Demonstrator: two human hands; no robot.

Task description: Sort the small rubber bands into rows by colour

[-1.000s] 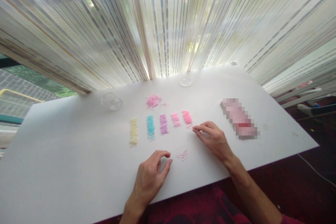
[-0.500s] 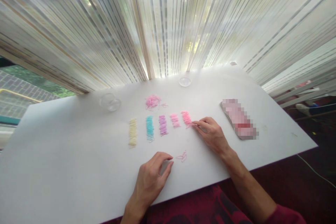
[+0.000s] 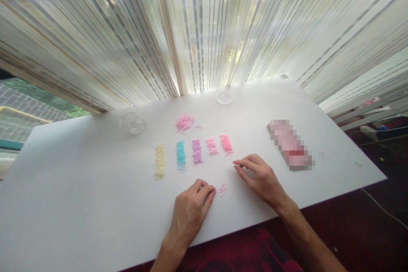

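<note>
At the near middle of the table, my left hand (image 3: 193, 204) is pinched at the edge of a small pile of thin pink rubber bands (image 3: 222, 188), with a band at its fingertips. My right hand (image 3: 259, 176) hovers nearer the rows, thumb and forefinger apart, and nothing shows between them. Beyond the hands lie separate rows of small bands: a yellow row (image 3: 160, 161), a blue row (image 3: 181, 156), a purple row (image 3: 197, 151), a light pink row (image 3: 211, 146) and a brighter pink row (image 3: 226, 144). A loose pink heap (image 3: 185, 123) sits behind them.
Clear round containers or lids (image 3: 137, 126) stand at the back left of the white table (image 3: 95, 195). Another clear round dish (image 3: 225, 98) is by the blinds (image 3: 204, 29). A blurred pink packet (image 3: 290, 144) lies on the right.
My right hand has drawn back from the brighter pink row towards me, and its fingers have parted. My left hand has moved slightly right and closed its fingertips at the small pink pile.
</note>
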